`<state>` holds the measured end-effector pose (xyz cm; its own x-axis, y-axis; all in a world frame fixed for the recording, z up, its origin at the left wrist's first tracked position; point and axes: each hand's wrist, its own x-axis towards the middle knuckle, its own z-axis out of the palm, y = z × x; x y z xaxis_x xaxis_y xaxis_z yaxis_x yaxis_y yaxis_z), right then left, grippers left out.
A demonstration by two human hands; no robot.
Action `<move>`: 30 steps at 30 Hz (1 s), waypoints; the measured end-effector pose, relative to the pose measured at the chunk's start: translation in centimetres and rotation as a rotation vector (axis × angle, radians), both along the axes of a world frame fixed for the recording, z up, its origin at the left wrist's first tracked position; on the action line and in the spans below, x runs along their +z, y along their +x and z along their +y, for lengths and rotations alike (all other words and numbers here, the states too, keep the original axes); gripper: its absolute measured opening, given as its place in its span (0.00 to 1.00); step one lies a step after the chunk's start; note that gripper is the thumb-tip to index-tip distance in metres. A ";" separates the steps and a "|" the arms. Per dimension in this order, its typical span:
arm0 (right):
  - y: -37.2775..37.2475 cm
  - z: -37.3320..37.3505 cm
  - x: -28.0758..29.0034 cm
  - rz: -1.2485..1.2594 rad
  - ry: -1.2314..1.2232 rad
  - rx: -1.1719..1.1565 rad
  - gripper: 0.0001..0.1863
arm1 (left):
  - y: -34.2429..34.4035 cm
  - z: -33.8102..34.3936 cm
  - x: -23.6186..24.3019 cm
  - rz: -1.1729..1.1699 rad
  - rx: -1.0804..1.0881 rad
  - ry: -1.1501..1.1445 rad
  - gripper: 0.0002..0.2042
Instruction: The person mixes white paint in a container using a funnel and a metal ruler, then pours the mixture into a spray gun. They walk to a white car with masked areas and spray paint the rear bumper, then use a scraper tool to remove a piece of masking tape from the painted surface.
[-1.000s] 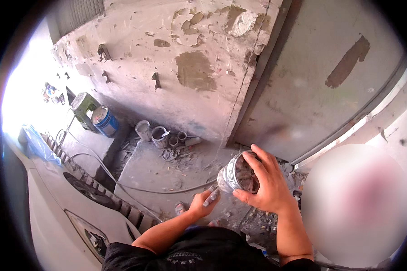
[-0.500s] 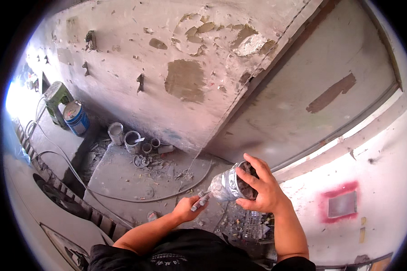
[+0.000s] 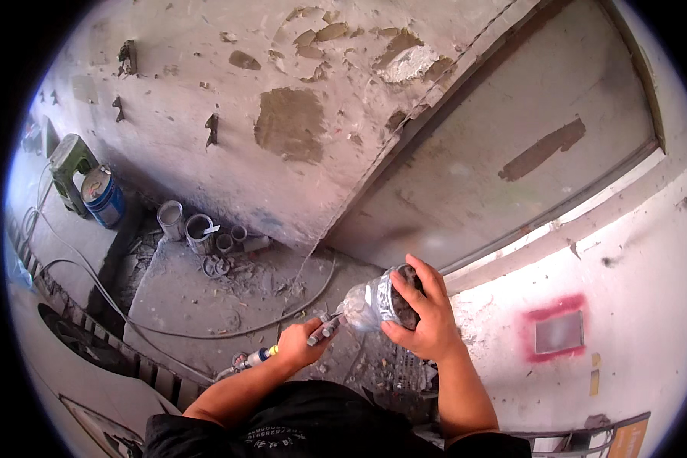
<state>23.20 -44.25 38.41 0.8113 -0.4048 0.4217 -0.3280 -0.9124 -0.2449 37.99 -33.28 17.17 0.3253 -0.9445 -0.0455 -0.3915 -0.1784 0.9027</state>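
My left hand [image 3: 299,343], in the lower middle, is closed on a grey metal spray gun [image 3: 322,331], with a yellow hose fitting [image 3: 267,354] showing below the fist. At the gun's top is a cup [image 3: 366,304], tilted onto its side, pale and translucent with a whitish band and dark, crusted material at its far end. My right hand [image 3: 427,328] grips this cup around that end, fingers curled over it. Whether the cup is fixed to the gun or only held against it, I cannot tell.
Dirty paint cans [image 3: 200,235], a blue bucket [image 3: 108,204] and a green stool [image 3: 67,191] stand along a peeling wall [image 3: 168,122]. A hose [image 3: 91,284] crosses the debris-strewn floor. A white car [image 3: 76,366] is left, a grey door [image 3: 473,183] right.
The view has swung rightward, shifting the cans and wall leftward in the picture. Both hands sit slightly further left with gun and cup, which looks more tipped. The yellow fitting has come into sight.
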 end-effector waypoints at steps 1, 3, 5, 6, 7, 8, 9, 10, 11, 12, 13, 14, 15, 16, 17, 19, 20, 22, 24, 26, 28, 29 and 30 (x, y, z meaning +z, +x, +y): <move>0.1 0.3 -0.2 -0.006 0.000 -0.039 0.35 | 0.0 0.0 0.1 -0.010 0.000 0.022 0.13; 0.2 0.9 -0.6 -0.028 -0.009 -0.107 0.34 | 0.1 -0.1 0.1 -0.030 0.013 0.032 0.13; 0.5 1.4 -1.1 -0.058 -0.020 -0.174 0.34 | 0.1 -0.1 0.0 -0.037 0.037 0.050 0.13; 0.6 1.6 -1.3 -0.067 -0.029 -0.201 0.33 | 0.1 0.0 0.0 -0.032 0.032 0.055 0.13; 0.7 1.8 -1.6 -0.071 -0.034 -0.233 0.33 | 0.0 0.1 -0.1 -0.027 0.028 0.060 0.13; 1.0 1.9 -1.9 -0.079 -0.033 -0.266 0.33 | 0.0 0.2 -0.3 -0.031 0.022 0.079 0.13; 1.2 2.2 -2.3 -0.071 -0.040 -0.312 0.32 | -0.2 0.3 -0.4 -0.021 0.036 0.068 0.13; 1.5 2.5 -2.6 -0.067 -0.042 -0.359 0.32 | -0.5 0.4 -0.6 -0.020 0.049 0.072 0.13; 1.7 2.7 -2.7 -0.071 -0.041 -0.409 0.32 | -0.7 0.5 -0.8 -0.022 0.063 0.074 0.13; 1.7 2.9 -2.7 -0.044 -0.049 -0.418 0.33 | -0.7 0.5 -1.1 -0.025 0.061 0.052 0.13; 1.7 3.1 -2.5 -0.022 -0.053 -0.433 0.35 | -0.8 0.5 -1.3 -0.027 0.057 0.031 0.12; 1.8 3.1 -2.3 -0.003 -0.046 -0.450 0.36 | -0.8 0.4 -1.5 -0.035 0.050 0.019 0.12; 1.6 3.0 -1.7 0.065 -0.027 -0.404 0.37 | -0.8 0.2 -1.7 -0.021 0.043 -0.005 0.12; 1.0 2.7 -0.8 0.130 0.008 -0.365 0.39 | -0.7 0.2 -1.9 -0.014 0.029 -0.014 0.12; 0.6 2.3 0.2 0.190 0.035 -0.325 0.40 | -0.6 0.2 -1.9 -0.016 0.012 -0.010 0.13; 0.3 0.7 2.0 0.295 -0.073 -0.049 0.42 | -0.5 0.3 -1.9 0.071 0.006 -0.028 0.14; 0.3 0.1 2.6 0.345 -0.123 0.079 0.42 | -0.4 0.5 -1.8 0.111 -0.001 -0.027 0.15; 0.7 -0.4 2.7 0.347 -0.102 0.171 0.42 | -0.4 0.6 -1.5 0.112 0.012 -0.075 0.11; 1.2 -0.7 2.4 0.294 -0.083 0.232 0.41 | -0.3 0.7 -1.3 0.104 0.018 -0.078 0.12; 1.6 -0.2 1.4 0.182 -0.100 0.171 0.39 | 0.0 1.1 -1.1 0.064 0.051 -0.118 0.12; 2.3 1.4 -0.5 0.053 -0.138 -0.008 0.38 | 0.4 1.5 -1.1 -0.015 0.077 -0.130 0.11; 3.1 2.1 -1.5 -0.030 -0.150 -0.144 0.38 | 0.6 1.6 -1.1 -0.045 0.091 -0.097 0.10; 3.3 2.7 -2.0 0.012 -0.125 -0.220 0.39 | 0.8 1.7 -1.1 -0.074 0.104 -0.066 0.08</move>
<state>26.51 -41.51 36.37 0.7146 -0.5176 0.4706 -0.5242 -0.8416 -0.1297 38.81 -31.63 16.09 0.4220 -0.9056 0.0435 -0.4401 -0.1627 0.8831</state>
